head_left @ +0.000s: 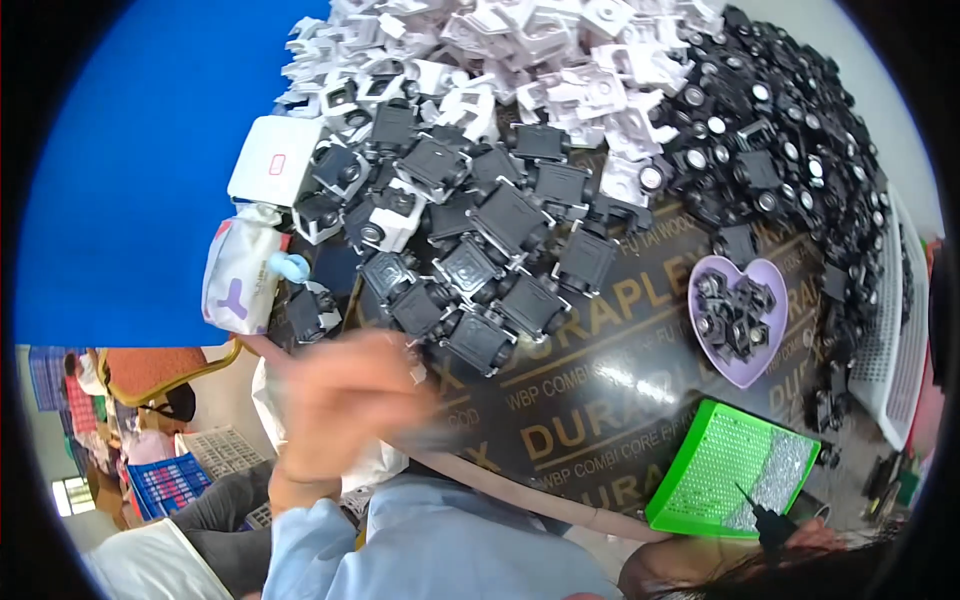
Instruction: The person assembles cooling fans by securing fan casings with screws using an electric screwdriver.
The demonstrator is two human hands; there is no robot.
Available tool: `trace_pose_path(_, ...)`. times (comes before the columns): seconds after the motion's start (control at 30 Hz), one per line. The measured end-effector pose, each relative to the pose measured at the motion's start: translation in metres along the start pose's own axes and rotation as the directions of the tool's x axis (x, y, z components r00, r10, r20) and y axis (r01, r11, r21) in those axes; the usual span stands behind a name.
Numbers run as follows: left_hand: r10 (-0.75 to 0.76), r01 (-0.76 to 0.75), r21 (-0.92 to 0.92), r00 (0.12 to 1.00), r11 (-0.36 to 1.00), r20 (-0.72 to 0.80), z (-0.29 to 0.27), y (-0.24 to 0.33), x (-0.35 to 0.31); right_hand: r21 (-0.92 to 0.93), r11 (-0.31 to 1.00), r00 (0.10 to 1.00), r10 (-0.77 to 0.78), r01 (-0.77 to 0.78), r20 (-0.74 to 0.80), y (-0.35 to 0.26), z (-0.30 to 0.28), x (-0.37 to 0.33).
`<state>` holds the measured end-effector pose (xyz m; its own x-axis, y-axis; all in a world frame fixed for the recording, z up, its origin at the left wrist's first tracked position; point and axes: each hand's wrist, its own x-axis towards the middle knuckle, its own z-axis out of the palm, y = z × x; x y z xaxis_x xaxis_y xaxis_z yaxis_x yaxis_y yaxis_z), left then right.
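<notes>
My left hand, in a light blue sleeve, is smeared by motion at the near left edge of the table. A dark blur shows beside its fingers; I cannot make out what it is. Close beyond it lie several small toy-vehicle assemblies with black chassis and white bodies. At the lower right, my right hand is partly hidden by dark hair. It grips a black screwdriver, whose thin shaft points over a green perforated tray with small silvery screws heaped at its right end.
White plastic bodies pile up at the back, black wheeled parts at the right. A purple heart-shaped dish holds small black parts. A white box and a white-and-purple pack stand left. A white crate borders the right.
</notes>
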<state>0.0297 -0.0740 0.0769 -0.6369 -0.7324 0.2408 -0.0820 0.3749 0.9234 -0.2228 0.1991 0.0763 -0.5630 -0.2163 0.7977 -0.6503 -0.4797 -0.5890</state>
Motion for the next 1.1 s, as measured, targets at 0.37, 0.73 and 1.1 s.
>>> trace_pose_path(0.37, 0.341, -0.565, 0.370, 0.784, 0.737, 0.518, 0.101, -0.023, -0.011, 0.081, 0.996, 0.999, 0.042, -0.041, -0.008, -0.005, -0.008, -0.003)
trace_pose_path(0.73, 0.001, -0.037, 0.631, 0.998, 0.775, 0.057, -0.016, -0.066, -0.080, 0.402, 0.810, 0.824, 0.166, -0.427, 0.541, 0.020, -0.045, 0.016)
trace_pose_path(1.1, 0.027, -0.154, 0.460, 0.962, 0.875, 0.271, 0.026, -0.060, -0.087, -0.127, 0.976, 0.968, 0.149, -0.176, -0.201, 0.001, 0.026, -0.009)
